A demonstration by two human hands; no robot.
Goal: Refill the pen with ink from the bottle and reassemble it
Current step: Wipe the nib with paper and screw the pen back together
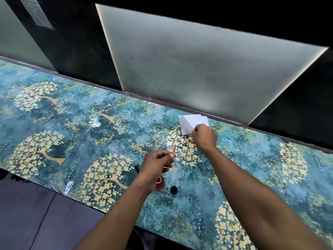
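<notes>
Pinching white paper (192, 123), right hand (204, 137); no writing legible.

The table cover (75, 127) is teal-blue with pale yellow blossom trees on golden trunks, the paper (191, 123) at centre right is white, and low in the middle sit an orange-red bottle (160, 184), a black cap (173, 190) and an orange pen part (173, 150).

Lying at the table's (75, 127) far edge, right of centre: folded paper tissues (191, 122), with the right hand (204, 137) touching their near corner. Hovering nearer and to the left: left hand (156, 164) holding a thin pen refill (173, 150). Sitting nearest, side by side: ink bottle (160, 183) left, bottle cap (173, 190) right. Resting just left of the left hand: pen part (137, 168).
</notes>
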